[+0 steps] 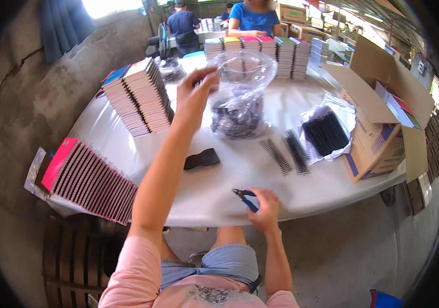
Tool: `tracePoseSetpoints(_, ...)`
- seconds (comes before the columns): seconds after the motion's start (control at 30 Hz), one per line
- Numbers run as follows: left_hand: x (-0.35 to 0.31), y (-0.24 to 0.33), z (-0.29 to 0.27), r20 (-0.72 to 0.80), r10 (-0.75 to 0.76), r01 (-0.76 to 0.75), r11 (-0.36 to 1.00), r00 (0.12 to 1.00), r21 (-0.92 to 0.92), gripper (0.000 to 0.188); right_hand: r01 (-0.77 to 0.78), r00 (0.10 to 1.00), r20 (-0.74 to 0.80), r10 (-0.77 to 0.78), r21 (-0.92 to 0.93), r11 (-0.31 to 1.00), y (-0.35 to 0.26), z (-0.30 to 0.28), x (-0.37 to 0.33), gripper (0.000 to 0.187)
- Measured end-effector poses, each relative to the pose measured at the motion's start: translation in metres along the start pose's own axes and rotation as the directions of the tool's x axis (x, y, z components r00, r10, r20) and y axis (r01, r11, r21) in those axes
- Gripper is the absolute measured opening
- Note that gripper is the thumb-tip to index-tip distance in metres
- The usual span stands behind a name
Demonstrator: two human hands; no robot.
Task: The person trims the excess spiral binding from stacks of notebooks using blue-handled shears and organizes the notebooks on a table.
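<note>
My left hand (197,91) is raised at the left rim of a tall clear plastic bag (240,69). Its fingers are bent and smeared by motion, so whether they grip the film is unclear. Dark, tangled-looking contents fill the bag's lower part. Near the table's front edge, my right hand (265,209) is closed around blue-handled cutters (246,197), their jaws pointing left. Between the hands lies a dark, flat, curved piece (202,159). Loose black spiral coils (295,150) rest right of the bag, beside a bundle of black coils (326,132) on white wrapping.
Spiral-bound notebook stacks stand at left (140,97), front left (93,179) and along the far side (258,54) of the white-covered table (178,205). An open cardboard box (376,138) holding notebooks sits at right. A person in blue (255,20) faces me across the table.
</note>
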State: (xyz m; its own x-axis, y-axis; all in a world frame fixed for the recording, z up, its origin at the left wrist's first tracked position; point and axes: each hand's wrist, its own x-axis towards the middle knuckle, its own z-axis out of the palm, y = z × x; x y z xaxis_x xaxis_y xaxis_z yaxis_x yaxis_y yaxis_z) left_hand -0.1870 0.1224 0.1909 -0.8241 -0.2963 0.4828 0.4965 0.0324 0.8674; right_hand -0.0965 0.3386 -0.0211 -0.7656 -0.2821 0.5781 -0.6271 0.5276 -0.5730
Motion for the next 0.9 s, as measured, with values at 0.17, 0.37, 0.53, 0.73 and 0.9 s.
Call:
tracePoseSetpoints(0.17,0.088,-0.004,0.056,-0.098,0.041,0.015,0.858,0.994,0.513,0.056,0.069,0.996,-0.047,-0.079,-0.186,0.980,0.004,0.011,-0.003,0.047)
tracePoseSetpoints(0.37,0.003,0.032,0.045,0.095,0.412,-0.394,0.742,0.906,0.543,0.038,0.035,0.997,-0.056,-0.047,-0.207,0.978,0.010,0.021,-0.001,0.050)
tracePoseSetpoints(0.53,-0.144,0.092,-0.030,0.557,0.628,-0.771,0.110,0.543,0.627,0.023,0.169,0.985,-0.002,-0.174,-0.226,0.959,0.014,0.013,-0.008,0.042)
tracePoseSetpoints(0.73,-0.232,0.174,-0.181,0.234,0.538,-0.278,0.000,0.810,0.961,0.054,0.102,0.994,0.060,-0.093,-0.159,0.982,0.000,0.019,-0.003,0.043)
tracePoseSetpoints(0.9,-0.225,0.165,-0.255,0.097,0.505,-0.177,0.112,0.857,0.978,0.066,-0.013,0.995,0.097,-0.039,0.483,0.876,-0.062,0.045,0.015,0.044)
